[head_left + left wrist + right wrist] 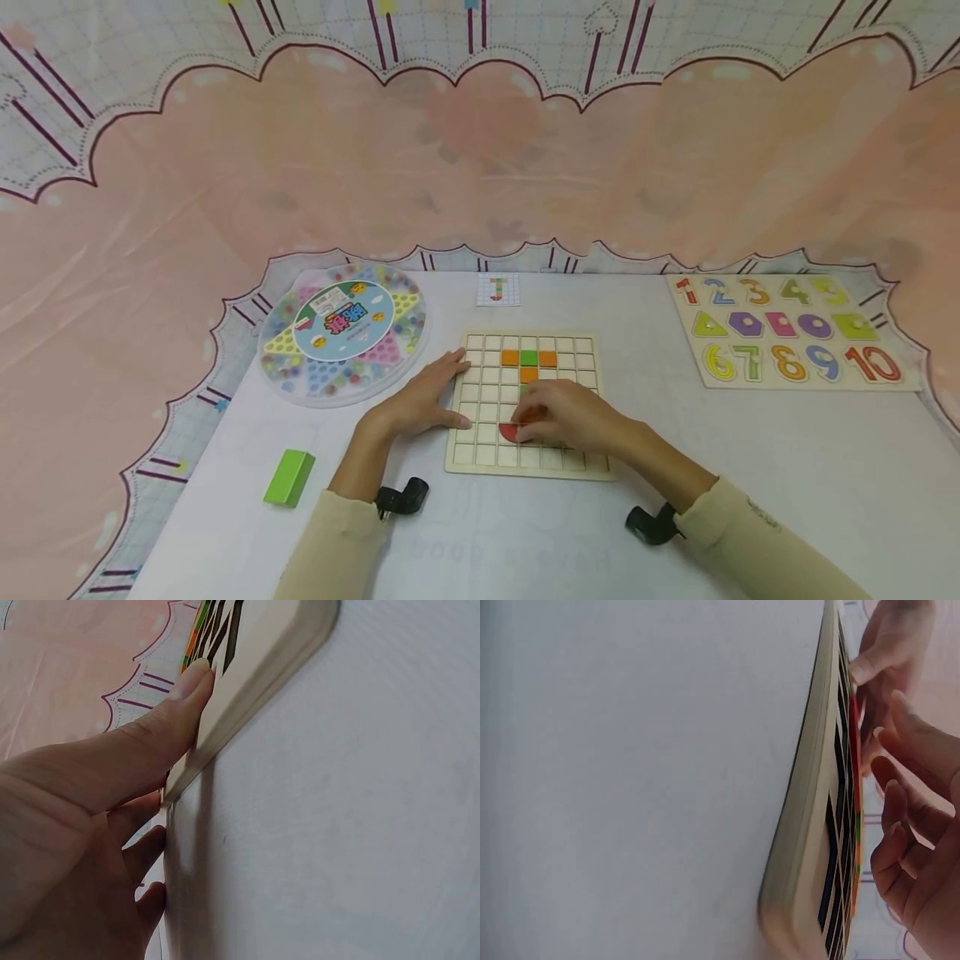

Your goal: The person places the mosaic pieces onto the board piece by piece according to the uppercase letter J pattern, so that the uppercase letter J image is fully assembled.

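A square wooden grid board (pixel 487 461) lies in front of me. My left hand (pixel 416 400) spans its left edge, fingers spread; in the left wrist view the thumb (pixel 150 746) rests on the rim while other fingers lie beside the edge. My right hand (pixel 573 412) hovers over the lower middle of the board, fingers bent. Just by its fingertips a red curved piece (pixel 507 432) lies on the grid, partly covered. The right wrist view shows nothing between thumb and fingers. Orange (pixel 510 358) and green (pixel 528 358) square tiles form a row above, with an orange tile (pixel 528 375) below them.
Behind the board lies a small pattern card (pixel 498 290). A round marble-game box (pixel 342 321) is at the back left, and a green block (pixel 289 478) at the front left. The number-and-shape puzzle board (pixel 795 333) lies at the back right.
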Available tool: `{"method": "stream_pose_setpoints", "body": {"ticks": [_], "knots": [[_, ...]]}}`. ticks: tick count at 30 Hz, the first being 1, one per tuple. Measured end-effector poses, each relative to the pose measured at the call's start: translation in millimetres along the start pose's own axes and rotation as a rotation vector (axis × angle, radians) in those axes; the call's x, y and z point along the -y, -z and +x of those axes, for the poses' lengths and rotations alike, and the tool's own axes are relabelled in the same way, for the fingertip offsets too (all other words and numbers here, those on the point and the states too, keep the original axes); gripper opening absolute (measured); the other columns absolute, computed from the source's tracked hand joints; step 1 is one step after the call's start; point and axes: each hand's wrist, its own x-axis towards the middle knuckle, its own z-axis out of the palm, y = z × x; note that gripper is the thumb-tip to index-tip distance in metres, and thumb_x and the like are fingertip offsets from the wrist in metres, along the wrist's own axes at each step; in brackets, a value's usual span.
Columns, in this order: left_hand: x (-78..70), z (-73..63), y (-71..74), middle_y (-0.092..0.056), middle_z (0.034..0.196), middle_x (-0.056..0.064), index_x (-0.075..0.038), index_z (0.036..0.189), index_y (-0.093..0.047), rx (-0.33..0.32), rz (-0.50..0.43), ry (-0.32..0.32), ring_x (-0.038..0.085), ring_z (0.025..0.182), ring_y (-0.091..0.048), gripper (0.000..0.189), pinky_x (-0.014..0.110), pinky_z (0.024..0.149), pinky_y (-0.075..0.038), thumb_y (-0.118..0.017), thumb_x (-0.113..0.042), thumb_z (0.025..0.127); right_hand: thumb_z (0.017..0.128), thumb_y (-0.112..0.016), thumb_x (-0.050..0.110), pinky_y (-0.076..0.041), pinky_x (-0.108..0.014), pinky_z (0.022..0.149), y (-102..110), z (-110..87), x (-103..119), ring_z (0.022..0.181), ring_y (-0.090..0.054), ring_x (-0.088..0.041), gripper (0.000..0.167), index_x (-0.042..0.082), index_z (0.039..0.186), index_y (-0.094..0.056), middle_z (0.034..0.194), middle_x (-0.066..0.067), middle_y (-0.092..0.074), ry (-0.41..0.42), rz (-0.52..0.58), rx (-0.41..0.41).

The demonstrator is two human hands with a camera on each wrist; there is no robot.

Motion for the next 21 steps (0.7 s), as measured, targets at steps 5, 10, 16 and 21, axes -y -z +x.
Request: {"method": "stream_pose_setpoints", "body": {"ticks": [5, 10, 16, 21], "knots": [[-0.8, 1.2, -0.5, -0.013, 0.174, 0.009, -0.006, 0.158, -0.035, -0.001, 0.011, 0.006, 0.035, 0.163, -0.008, 0.092, 0.056, 0.131, -0.014, -0.084, -0.027, 0.084, 0.088, -0.079, 0.037, -0.056, -0.028, 0.088, 7, -12.6, -9, 0.095, -0.060, -0.006, 0.021, 0.025, 0.106, -0.079, 0.102, 0.013, -0.071, -0.072, 0.020, -0.064], [-2.2, 0.7, -0.6, -0.012, 0.175, 0.009, -0.006, 0.158, -0.035, -0.002, 0.010, 0.000, 0.035, 0.163, -0.008, 0.091, 0.055, 0.132, -0.015, -0.084, -0.026, 0.084, 0.090, -0.078, 0.036, -0.056, -0.033, 0.091, 17, -27.3, -23, 0.100, -0.062, -0.009, 0.025, 0.024, 0.111, -0.078, 0.109, 0.011, -0.071, -0.163, 0.017, -0.107], [-2.5, 2.3, 0.7, -0.014, 0.174, 0.012, -0.004, 0.158, -0.035, -0.009, 0.036, -0.018, 0.036, 0.162, -0.011, 0.092, 0.055, 0.131, -0.017, -0.084, -0.028, 0.084, 0.091, -0.076, 0.035, -0.052, -0.051, 0.108, 33, -47.1, -41, 0.122, -0.060, -0.026, 0.032, 0.017, 0.118, -0.075, 0.125, -0.002, -0.068, -0.233, -0.025, -0.185], [-0.5, 1.8, 1.4, -0.014, 0.174, 0.013, -0.004, 0.160, -0.031, -0.017, 0.027, -0.033, 0.037, 0.161, -0.014, 0.095, 0.056, 0.130, -0.018, -0.082, -0.034, 0.085, 0.093, -0.075, 0.033, -0.042, -0.060, 0.116, 43, -59.6, -54, 0.137, -0.050, -0.038, 0.041, 0.010, 0.127, -0.070, 0.142, -0.014, -0.059, -0.260, -0.088, -0.255]]}}
